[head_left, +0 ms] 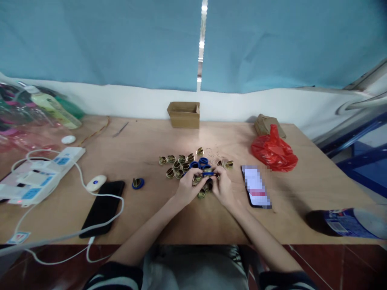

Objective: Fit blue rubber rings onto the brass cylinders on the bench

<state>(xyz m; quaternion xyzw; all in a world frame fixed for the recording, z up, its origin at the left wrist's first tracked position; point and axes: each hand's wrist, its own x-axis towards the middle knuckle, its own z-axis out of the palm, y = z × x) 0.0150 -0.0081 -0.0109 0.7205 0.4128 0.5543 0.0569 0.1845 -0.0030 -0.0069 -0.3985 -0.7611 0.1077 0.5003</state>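
Between the fingertips of both hands is a blue ring with a brass-coloured metal piece in it [207, 174]. My left hand [190, 188] pinches it from the left. From the right, my right hand [222, 186] grips the same ring. Around the hands lie several brass-coloured metal pieces with upright tabs [177, 165], mostly to the left and behind. Loose blue rings [203, 160] sit just beyond the fingers. Some metal pieces below the held ring are partly hidden by the hands. Farther left stands one metal piece in a blue ring [138, 183], apart from the rest.
An open cardboard box [185, 117] stands at the back. On the right are a lit phone [256, 187], a red plastic bag [273, 151] and a lying bottle [347, 222]. On the left are a black phone [104, 207], white cables and a power strip [45, 177].
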